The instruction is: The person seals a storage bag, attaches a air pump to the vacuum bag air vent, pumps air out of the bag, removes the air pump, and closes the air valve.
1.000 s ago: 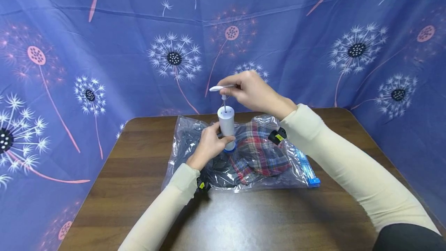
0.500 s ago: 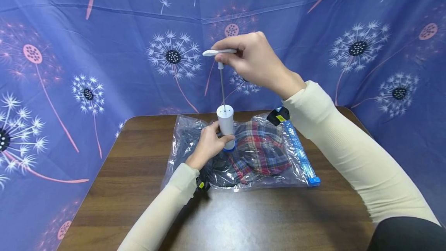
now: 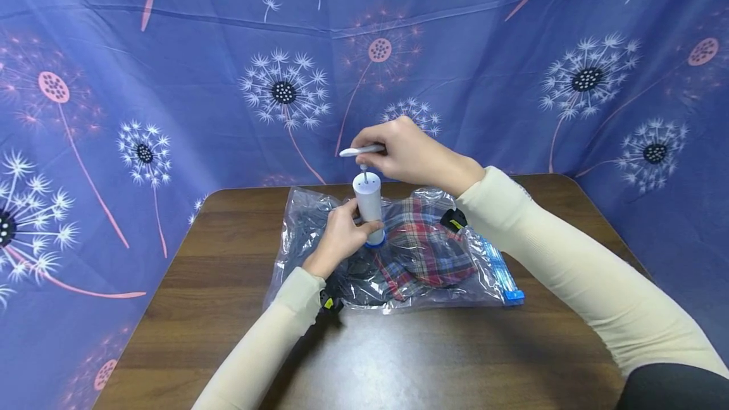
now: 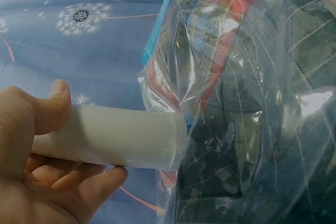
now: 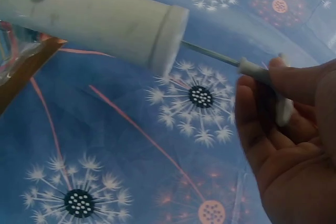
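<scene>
A white hand pump (image 3: 368,198) stands nearly upright on a clear plastic storage bag (image 3: 364,290), its blue base ring against the bag. My left hand (image 3: 340,236) grips the pump's barrel low down, thumb on one side and fingers round the other, as the left wrist view shows. Above the barrel my right hand (image 3: 404,150) holds the white T-shaped handle (image 3: 350,152) between thumb and fingers. A thin metal rod (image 5: 210,53) joins handle and barrel, only a short length of it showing. Inside the bag lie a plaid cloth (image 3: 429,248) and a dark quilted garment (image 4: 268,114).
The bag lies on a brown wooden table (image 3: 211,283). A blue zip seal with a slider (image 3: 512,297) runs along the bag's right end. Behind and at both sides hangs a blue curtain (image 3: 199,68) with dandelion prints.
My right hand pulled the handle well up, drawing out the rod, then came back down, so the rod is mostly inside the barrel again. The left hand has stayed on the barrel.
</scene>
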### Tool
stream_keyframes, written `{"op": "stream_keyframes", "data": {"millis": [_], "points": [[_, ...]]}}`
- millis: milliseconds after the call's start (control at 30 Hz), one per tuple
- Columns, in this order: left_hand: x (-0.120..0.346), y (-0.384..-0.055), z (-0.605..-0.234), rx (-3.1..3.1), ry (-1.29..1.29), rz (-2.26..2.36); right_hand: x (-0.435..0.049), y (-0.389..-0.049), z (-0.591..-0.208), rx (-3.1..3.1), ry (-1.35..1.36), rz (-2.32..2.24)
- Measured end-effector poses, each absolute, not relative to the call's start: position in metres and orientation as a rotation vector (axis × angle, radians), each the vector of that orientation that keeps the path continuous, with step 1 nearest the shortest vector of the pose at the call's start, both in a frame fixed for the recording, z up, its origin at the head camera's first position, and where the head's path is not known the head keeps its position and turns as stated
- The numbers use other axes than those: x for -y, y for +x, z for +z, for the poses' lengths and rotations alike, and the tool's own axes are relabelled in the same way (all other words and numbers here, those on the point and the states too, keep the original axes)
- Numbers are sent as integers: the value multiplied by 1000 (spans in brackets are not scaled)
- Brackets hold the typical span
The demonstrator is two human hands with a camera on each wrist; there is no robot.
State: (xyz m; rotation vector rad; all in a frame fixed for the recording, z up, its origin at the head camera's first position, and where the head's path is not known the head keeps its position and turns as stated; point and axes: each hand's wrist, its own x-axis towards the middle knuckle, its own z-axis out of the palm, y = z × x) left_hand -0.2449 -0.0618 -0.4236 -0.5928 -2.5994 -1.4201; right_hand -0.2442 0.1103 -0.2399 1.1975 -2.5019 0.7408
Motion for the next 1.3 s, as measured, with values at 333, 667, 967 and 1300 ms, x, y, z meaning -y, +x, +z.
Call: {"op": "stream_keyframes", "data": {"millis": [333, 667, 967, 1300], "points": [[63, -244, -423, 2587, -592, -1415, -110, -245, -251, 2603, 1182, 736], [62, -244, -422, 2590, -602, -1393, -109, -245, -263, 2680, 1126, 737], [60, -245, -423, 2598, -596, -1359, -111, -243, -281, 2641, 1010, 928], [60, -242, -422, 2616, -599, -1373, -114, -239, -263, 2550, 1025, 981]]}}
